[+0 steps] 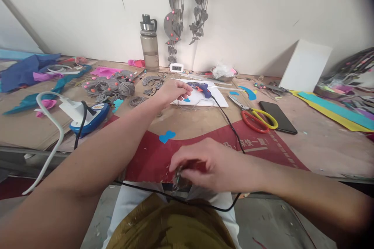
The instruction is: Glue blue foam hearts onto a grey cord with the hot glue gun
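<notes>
My left hand (175,92) reaches forward over the near left edge of a white board (219,101). Its thumb and fingertips are drawn together in a pinch; what they hold, if anything, is too small to tell. Just right of those fingers lies a blue glue gun (201,88) on the board, its black cord running toward me. Thin grey thread (189,107) loops near the board's front edge. Close to my body, my right hand (204,163) is curled around a small, clear, shiny plastic piece (177,177), partly hidden and blurred. A blue cutout shape (167,137) lies between both arms.
Scissors (257,120) with red and yellow handles and a black phone (277,117) lie at right. A power strip (90,118) with cables sits at left. Behind stand a water bottle (150,46) and a small digital clock (176,67). Grey felt hangings (175,23) are on the wall.
</notes>
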Demonstrator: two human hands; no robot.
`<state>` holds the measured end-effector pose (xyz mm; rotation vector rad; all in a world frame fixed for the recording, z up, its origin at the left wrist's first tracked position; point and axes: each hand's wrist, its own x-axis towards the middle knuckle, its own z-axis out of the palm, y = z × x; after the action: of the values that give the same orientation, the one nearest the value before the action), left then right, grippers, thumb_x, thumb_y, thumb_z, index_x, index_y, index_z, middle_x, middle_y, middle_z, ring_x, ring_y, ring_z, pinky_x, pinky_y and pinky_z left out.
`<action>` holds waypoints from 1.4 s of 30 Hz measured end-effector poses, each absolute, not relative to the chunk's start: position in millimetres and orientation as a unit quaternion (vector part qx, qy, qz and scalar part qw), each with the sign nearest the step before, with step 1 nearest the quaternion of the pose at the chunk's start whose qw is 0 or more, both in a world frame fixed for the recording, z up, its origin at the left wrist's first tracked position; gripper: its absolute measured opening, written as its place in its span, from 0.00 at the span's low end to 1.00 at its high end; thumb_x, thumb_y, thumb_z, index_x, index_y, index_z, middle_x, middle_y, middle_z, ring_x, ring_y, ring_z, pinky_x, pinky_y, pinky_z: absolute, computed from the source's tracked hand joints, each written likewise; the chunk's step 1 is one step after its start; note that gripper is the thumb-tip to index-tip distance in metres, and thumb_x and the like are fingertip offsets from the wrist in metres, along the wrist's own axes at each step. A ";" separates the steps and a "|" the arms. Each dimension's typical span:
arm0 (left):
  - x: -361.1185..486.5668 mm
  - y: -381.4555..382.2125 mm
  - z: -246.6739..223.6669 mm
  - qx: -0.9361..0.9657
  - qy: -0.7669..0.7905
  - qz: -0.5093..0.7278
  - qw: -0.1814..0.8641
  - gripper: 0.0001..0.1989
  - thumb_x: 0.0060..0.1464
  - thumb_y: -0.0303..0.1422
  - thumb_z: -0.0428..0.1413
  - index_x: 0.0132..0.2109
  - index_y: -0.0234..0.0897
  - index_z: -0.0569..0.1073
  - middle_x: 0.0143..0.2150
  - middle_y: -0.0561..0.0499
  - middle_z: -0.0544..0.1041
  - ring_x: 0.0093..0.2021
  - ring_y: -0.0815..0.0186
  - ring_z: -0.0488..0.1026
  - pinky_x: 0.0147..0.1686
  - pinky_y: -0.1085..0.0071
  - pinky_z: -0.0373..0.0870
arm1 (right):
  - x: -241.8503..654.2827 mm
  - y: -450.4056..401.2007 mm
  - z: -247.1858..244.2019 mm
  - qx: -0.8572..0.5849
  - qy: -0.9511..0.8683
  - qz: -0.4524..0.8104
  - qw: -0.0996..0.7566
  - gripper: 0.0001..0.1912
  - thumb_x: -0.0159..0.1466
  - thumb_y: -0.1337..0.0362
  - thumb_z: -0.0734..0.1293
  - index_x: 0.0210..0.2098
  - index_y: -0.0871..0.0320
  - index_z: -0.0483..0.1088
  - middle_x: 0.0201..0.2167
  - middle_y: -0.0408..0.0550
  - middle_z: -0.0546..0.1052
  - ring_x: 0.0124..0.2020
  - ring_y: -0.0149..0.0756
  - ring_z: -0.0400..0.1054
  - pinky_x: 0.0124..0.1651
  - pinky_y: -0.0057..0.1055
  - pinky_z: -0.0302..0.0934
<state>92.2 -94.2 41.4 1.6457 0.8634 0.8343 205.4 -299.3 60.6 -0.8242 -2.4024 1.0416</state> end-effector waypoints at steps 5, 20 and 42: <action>91.7 -93.9 42.9 0.685 0.364 0.348 0.527 0.07 0.50 0.19 0.55 0.35 0.30 0.77 0.33 0.45 0.78 0.27 0.73 0.70 0.30 0.73 0.65 | 184.5 -312.0 47.1 -0.172 -0.970 0.129 0.115 0.12 0.65 0.71 0.60 0.45 0.60 0.71 0.40 0.48 0.75 0.38 0.31 0.67 0.37 0.26 0.60; 88.0 -88.0 46.7 0.672 0.373 0.438 0.467 0.06 0.54 0.30 0.59 0.30 0.33 0.73 0.27 0.50 0.73 0.22 0.77 0.63 0.25 0.73 0.59 | 159.2 -327.2 4.1 -0.116 -0.982 -0.099 0.112 0.06 0.61 0.67 0.66 0.27 0.60 0.72 0.28 0.50 0.72 0.35 0.39 0.61 0.34 0.37 0.52; 91.2 -96.2 41.1 0.642 0.203 0.380 0.634 0.15 0.44 0.38 0.67 0.34 0.29 0.75 0.26 0.52 0.72 0.25 0.75 0.66 0.29 0.74 0.64 | 252.9 -176.0 43.6 -0.472 -0.709 0.109 0.513 0.08 0.63 0.65 0.62 0.40 0.58 0.71 0.38 0.47 0.75 0.37 0.33 0.67 0.42 0.32 0.61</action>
<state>91.2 -96.2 41.1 1.4686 0.4634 0.8690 252.9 -176.0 43.6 -1.1341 -1.7042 0.2612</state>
